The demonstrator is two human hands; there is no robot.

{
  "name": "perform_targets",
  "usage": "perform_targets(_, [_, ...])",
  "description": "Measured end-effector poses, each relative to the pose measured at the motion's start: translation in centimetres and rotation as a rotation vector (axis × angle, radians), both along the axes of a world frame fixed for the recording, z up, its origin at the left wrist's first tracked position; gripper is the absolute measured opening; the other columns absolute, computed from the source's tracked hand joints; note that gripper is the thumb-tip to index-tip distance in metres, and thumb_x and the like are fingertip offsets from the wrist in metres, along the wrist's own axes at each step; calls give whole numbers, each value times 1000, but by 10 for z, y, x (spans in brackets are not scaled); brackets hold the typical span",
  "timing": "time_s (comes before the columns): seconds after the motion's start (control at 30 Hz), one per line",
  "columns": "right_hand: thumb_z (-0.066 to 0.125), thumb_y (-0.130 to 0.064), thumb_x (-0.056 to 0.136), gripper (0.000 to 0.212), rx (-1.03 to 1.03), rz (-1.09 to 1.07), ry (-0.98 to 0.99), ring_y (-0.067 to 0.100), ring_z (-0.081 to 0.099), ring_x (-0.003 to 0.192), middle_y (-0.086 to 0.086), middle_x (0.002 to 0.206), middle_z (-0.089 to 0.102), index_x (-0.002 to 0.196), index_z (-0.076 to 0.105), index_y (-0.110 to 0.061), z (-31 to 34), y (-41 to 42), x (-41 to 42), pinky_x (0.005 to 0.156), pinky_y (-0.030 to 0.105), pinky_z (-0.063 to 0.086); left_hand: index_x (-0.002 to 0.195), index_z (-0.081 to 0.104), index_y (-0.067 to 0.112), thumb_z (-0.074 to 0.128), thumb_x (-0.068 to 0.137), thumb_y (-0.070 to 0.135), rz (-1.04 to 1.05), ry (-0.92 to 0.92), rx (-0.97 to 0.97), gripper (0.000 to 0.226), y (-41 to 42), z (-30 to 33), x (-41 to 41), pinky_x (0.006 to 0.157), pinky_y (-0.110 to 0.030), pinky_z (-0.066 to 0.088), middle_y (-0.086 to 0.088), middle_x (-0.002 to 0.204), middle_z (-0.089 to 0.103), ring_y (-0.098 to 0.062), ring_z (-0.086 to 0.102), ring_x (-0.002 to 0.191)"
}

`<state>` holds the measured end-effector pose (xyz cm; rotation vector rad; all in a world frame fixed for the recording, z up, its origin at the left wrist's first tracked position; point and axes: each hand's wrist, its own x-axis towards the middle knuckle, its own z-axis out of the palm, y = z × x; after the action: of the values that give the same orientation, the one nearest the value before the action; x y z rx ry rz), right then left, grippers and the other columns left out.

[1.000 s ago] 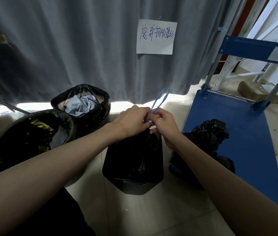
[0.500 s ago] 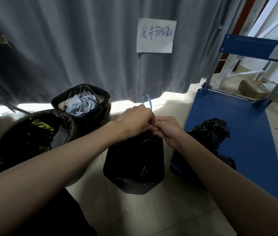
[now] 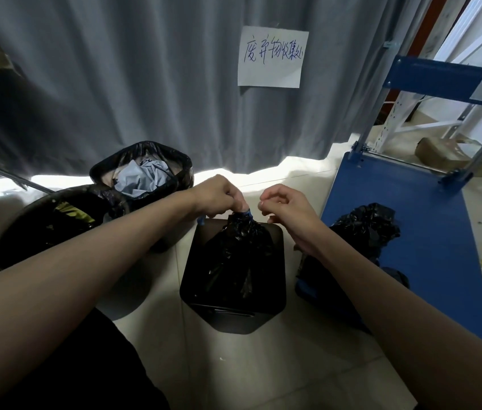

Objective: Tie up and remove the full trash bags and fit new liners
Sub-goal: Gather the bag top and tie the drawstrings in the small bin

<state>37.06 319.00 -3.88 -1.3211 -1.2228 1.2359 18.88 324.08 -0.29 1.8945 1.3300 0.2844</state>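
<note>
Below handwritten sign (image 3: 272, 56), left hand (image 3: 219, 196) pinches bag neck (image 3: 241, 221); right hand (image 3: 285, 210) loosely curled, empty.

Dim room, and the main light comes in low: a bright strip spills under the hem of the grey curtain (image 3: 133, 84) and blows out to white on the floor (image 3: 278, 365) just below it. More daylight comes from the far right of the curtain, behind the blue cart (image 3: 411, 232). In front of the curtain the black bags lose nearly all detail, only small glints on the plastic. Both forearms are shaded on top. Wide-angle bending is clear: the curtain folds and cart rails lean outward toward the edges. Focus is soft throughout, with slight grain in the shadows.
</note>
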Motion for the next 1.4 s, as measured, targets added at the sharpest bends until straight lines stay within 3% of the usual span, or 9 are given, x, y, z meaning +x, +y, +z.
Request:
perform_targets(0.17, [74, 1, 79, 12, 36, 88, -90, 8, 58, 61, 9, 76, 60, 84, 65, -5, -5, -4, -4, 59, 22, 50, 85, 69, 7, 62, 91, 6, 93, -191, -205, 10, -10, 2, 5, 36, -12, 26, 10, 46, 49, -1, 32, 36])
perform_targets(0.3, [75, 4, 78, 11, 99, 61, -118, 20, 64, 66, 17, 74, 65, 80, 66, -2, -8, -4, -6, 64, 30, 56, 90, 65, 4, 56, 95, 8, 125, -255, -314, 11, -14, 4, 5, 35, -15, 21, 10, 39, 36, -2, 25, 34])
perform_targets(0.47, [84, -6, 71, 19, 157, -17, -144, 25, 67, 61, 20, 71, 68, 78, 67, -3, -13, -4, -11, 66, 36, 60, 66, 55, 10, 56, 95, 9, 184, -258, -336, 29, -15, 4, 9, 36, -16, 19, 8, 39, 26, -4, 21, 33])
perform_targets(0.63, [83, -6, 73, 15, 151, -71, -142, 21, 66, 56, 15, 62, 67, 75, 69, 0, -14, -1, -13, 66, 35, 60, 65, 51, 12, 61, 93, 11, 177, -241, -324, 29, -12, 4, 9, 37, -16, 18, 8, 41, 25, -5, 20, 35])
perform_targets(0.73, [81, -6, 76, 13, 107, -49, -120, 21, 66, 58, 14, 63, 68, 77, 70, 0, -12, -1, -11, 66, 32, 59, 89, 65, -1, 65, 90, 14, 183, -217, -302, 15, -9, 5, 8, 36, -15, 19, 8, 43, 28, -5, 22, 35])
perform_targets(0.83, [78, -6, 79, 10, 25, 16, -79, 21, 67, 65, 14, 69, 67, 79, 69, 0, -8, 0, -8, 69, 31, 59, 106, 69, -3, 69, 88, 15, 183, -179, -251, 25, -6, 6, 6, 37, -15, 22, 10, 41, 39, -2, 28, 33])
perform_targets(1.03, [68, -1, 84, 10, -23, 28, -26, 15, 61, 63, 10, 66, 61, 77, 60, -2, -2, -3, -8, 62, 23, 55, 110, 69, -4, 66, 89, 7, 65, -150, -274, 24, -7, 15, 6, 34, -14, 24, 12, 39, 43, -2, 27, 34])
perform_targets(1.2, [64, 1, 84, 2, -34, 2, -42, 13, 55, 55, 5, 65, 58, 83, 64, -1, 0, 0, -4, 56, 21, 50, 108, 70, -3, 62, 92, 5, 74, -105, -240, 20, -9, 18, 8, 30, -11, 23, 12, 36, 39, -2, 26, 29])
perform_targets(1.4, [60, -8, 85, 16, -81, -11, -166, 11, 53, 56, 8, 70, 59, 87, 71, 4, -1, 4, 2, 53, 19, 46, 106, 71, -3, 65, 90, 8, 81, -104, -243, 20, -6, 15, 5, 33, -14, 23, 6, 42, 41, -4, 26, 35])
